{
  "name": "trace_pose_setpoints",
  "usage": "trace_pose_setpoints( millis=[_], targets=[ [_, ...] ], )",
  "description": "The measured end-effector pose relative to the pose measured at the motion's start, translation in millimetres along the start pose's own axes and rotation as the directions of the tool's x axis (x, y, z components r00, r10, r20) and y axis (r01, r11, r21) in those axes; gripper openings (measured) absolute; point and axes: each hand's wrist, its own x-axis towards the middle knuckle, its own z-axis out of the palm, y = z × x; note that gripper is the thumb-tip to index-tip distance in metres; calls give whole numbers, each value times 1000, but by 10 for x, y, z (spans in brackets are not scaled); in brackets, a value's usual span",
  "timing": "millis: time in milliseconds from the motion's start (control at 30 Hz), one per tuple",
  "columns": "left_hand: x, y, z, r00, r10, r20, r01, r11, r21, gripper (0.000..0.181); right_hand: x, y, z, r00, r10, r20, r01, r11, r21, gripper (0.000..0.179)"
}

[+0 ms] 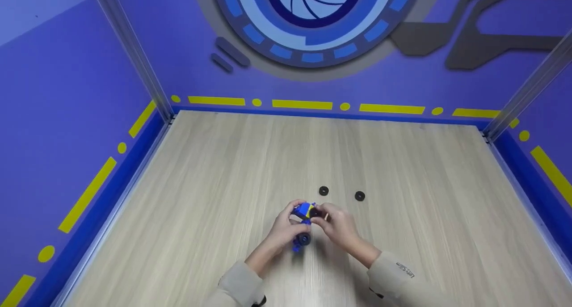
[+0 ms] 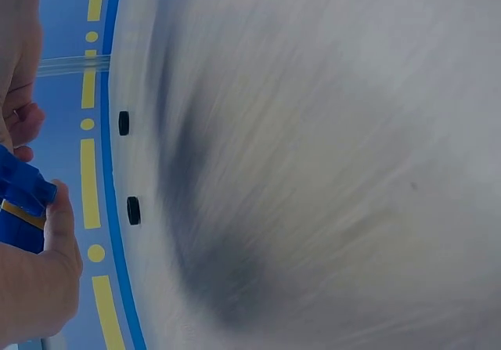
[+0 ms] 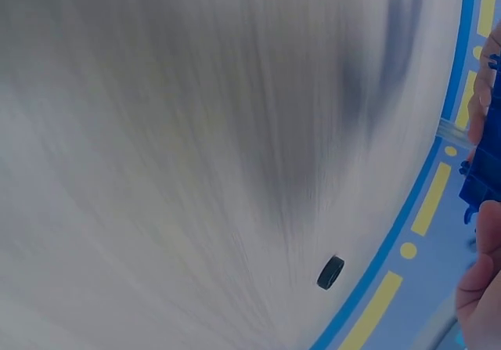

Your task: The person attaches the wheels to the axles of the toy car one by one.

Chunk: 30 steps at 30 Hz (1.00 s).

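Note:
A blue and yellow toy vehicle [image 1: 305, 210] with black wheels is held just over the table, in front of the person. The left hand [image 1: 284, 229] grips it from the left side, thumb near the lower part. At its upper right, the right hand [image 1: 340, 224] pinches a dark round piece, seemingly a wheel [image 1: 314, 212], against the vehicle. Another black wheel [image 1: 304, 239] shows at the near end. The left wrist view catches the blue body [image 2: 23, 182] between both hands. In the right wrist view its blue underside [image 3: 487, 158] shows, partly cut off by the frame edge.
Two loose black tires lie on the wood-grain table [image 1: 223, 177] beyond the hands, one tire [image 1: 324, 191] nearer the middle and the other tire [image 1: 359, 195] to its right. Blue-purple panels [image 1: 147, 52] with yellow dashes wall in the table's back and sides.

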Motion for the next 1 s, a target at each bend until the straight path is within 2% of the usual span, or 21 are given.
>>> trace_pose_setpoints(
  millis=[200,567,867,1000],
  targets=[
    [-93,155,0,1000,6,29,-6,1000,3,60,-2,-20,-12,999,52,3,-52,999,11,22],
    [-115,179,16,999,10,30,-11,999,32,60,-20,-31,-41,989,142,51,-144,989,33,23],
    [-121,187,35,1000,11,24,-11,1000,28,61,-53,-1,-21,997,73,-13,-73,997,12,24],
    [-131,209,36,999,21,26,-22,999,40,61,-47,-5,-26,996,85,-11,-85,996,30,24]
  ],
)
